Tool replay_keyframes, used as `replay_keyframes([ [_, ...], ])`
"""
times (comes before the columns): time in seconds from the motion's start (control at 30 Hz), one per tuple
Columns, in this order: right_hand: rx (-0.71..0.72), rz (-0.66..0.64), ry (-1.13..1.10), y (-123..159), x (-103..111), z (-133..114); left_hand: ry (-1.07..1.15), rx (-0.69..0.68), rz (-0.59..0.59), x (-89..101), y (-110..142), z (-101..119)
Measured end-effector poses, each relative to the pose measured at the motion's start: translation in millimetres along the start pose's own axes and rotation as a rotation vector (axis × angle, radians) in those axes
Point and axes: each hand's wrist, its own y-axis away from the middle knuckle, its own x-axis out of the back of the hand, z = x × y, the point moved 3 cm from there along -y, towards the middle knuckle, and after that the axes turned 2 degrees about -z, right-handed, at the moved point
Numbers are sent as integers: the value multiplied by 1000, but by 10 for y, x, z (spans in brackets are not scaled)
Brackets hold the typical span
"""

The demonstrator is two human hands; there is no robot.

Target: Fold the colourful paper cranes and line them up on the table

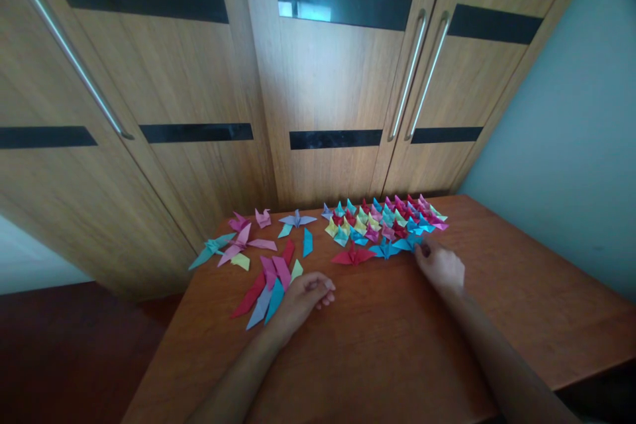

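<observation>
Right hand [441,266]: fingers narrowed, grip unclear | left hand [307,295]: loosely curled, hold unclear | blue paper crane [407,243]: just left of right fingertips; likely light, easily crushed, best pinched by its body

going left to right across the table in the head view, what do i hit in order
Teal paper crane → small pink paper crane → left hand → red paper crane → blue paper crane just beside it → right hand. Overlapping paper pieces and the packed crane rows are left out.
</observation>
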Motion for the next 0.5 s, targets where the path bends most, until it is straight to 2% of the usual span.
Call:
replay_keyframes([
  [0.5,-25,-32,38,-4,-67,-23,-23,-5,-2,7,-29,-43],
])
